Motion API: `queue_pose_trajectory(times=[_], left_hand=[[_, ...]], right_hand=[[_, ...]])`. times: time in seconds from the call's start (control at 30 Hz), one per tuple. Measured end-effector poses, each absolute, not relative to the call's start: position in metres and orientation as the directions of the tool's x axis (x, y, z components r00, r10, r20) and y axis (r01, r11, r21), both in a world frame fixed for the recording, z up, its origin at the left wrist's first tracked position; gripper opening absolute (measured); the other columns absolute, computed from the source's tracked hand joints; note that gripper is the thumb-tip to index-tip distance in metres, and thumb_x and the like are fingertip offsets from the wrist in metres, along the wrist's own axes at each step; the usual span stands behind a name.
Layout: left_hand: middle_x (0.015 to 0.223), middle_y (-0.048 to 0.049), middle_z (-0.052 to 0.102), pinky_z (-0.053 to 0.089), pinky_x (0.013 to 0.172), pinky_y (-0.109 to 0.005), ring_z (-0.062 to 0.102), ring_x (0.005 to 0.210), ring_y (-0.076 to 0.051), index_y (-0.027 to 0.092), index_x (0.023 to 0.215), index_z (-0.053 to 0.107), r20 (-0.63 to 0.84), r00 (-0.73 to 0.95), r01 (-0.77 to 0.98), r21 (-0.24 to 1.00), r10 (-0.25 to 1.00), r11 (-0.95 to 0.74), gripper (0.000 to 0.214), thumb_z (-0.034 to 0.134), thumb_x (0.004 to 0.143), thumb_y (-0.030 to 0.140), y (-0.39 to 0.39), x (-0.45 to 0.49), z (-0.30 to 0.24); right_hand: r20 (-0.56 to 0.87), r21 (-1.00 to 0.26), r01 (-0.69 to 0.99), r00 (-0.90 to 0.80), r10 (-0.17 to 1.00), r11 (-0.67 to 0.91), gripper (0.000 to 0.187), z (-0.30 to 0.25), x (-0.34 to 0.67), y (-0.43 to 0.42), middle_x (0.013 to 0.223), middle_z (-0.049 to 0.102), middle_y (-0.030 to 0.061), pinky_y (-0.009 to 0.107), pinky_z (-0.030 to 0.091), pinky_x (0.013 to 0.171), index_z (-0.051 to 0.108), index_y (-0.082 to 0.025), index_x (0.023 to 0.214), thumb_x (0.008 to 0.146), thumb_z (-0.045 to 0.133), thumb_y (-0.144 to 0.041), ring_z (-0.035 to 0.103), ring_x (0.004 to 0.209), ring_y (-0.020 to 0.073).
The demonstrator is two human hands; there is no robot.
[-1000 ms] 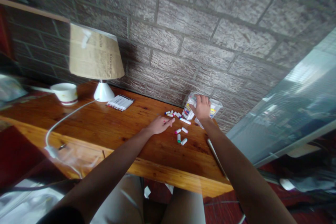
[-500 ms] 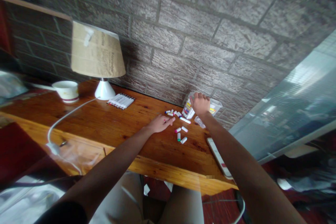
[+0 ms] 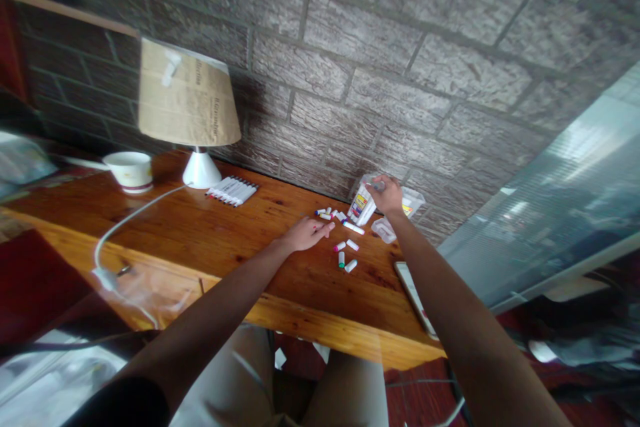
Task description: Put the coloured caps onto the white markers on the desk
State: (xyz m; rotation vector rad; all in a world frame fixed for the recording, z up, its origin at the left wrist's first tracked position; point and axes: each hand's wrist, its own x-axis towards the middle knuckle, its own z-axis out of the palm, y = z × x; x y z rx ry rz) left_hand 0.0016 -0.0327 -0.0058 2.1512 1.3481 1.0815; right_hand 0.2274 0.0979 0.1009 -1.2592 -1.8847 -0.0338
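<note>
My left hand [image 3: 305,234] lies flat on the wooden table [image 3: 210,233], fingers stretched toward several small white caps and markers [image 3: 345,247] scattered just to its right. My right hand [image 3: 386,195] is closed at the clear plastic marker box [image 3: 363,203] standing against the brick wall; a grey marker tip seems to stick out of its fingers. A clear lid [image 3: 385,229] lies on the table below that hand.
A row of white markers [image 3: 231,191] lies by a lamp [image 3: 193,107] with a white base. A cup [image 3: 131,171] stands left of it. A white cable [image 3: 125,223] runs across the table. A phone [image 3: 413,293] lies at the right edge.
My right hand rose slightly from the top of the box and pinched shut. The clear lid below it came into view. My left hand stayed in place.
</note>
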Motion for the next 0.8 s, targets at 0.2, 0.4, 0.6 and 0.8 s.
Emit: queue_pose_trajectory(times=[0.2,0.4,0.6,0.8], left_hand=[[0.075,-0.0039,0.073,0.042,0.068,-0.024,0.064,0.071,-0.016,0.017,0.083,0.078,0.378,0.235,0.605,0.664,0.896,-0.439,0.062,0.035,0.098,0.06,-0.031,0.001,-0.008],[0.068,-0.0033,0.07,0.04,0.066,-0.025,0.062,0.067,-0.016,0.018,0.083,0.078,0.371,0.234,0.619,0.655,0.899,-0.432,0.063,0.035,0.099,0.06,-0.032,0.001,-0.007],[0.068,-0.0036,0.07,0.04,0.067,-0.025,0.063,0.068,-0.016,0.017,0.083,0.078,0.381,0.235,0.614,0.655,0.894,-0.44,0.062,0.036,0.099,0.059,-0.031,0.001,-0.008],[0.064,-0.0028,0.067,0.038,0.064,-0.025,0.059,0.062,-0.015,0.017,0.081,0.078,0.376,0.236,0.605,0.664,0.896,-0.439,0.062,0.037,0.098,0.06,-0.031,0.002,-0.008]], right_hand=[[0.663,-0.463,0.651,-0.197,0.722,0.602,0.024,0.093,0.244,0.105,0.112,0.058,0.008,0.043,0.04,0.11,0.064,-0.023,0.095,0.076,0.074,-0.034,0.054,0.118,0.0251],[0.622,-0.364,0.705,-0.302,0.722,0.608,0.041,0.091,0.258,0.114,0.118,0.06,0.0072,0.05,0.039,0.108,0.058,-0.024,0.109,0.071,0.073,-0.021,0.053,0.119,0.0267],[0.593,-0.186,0.858,-0.29,0.751,0.478,0.039,0.107,0.26,0.115,0.115,0.063,0.0137,0.047,0.041,0.104,0.06,-0.019,0.106,0.07,0.069,-0.008,0.054,0.115,0.0312],[0.603,-0.058,0.866,-0.366,0.709,0.496,0.046,0.1,0.264,0.106,0.118,0.062,0.0156,0.045,0.042,0.105,0.059,-0.015,0.12,0.075,0.066,-0.009,0.053,0.115,0.0316]])
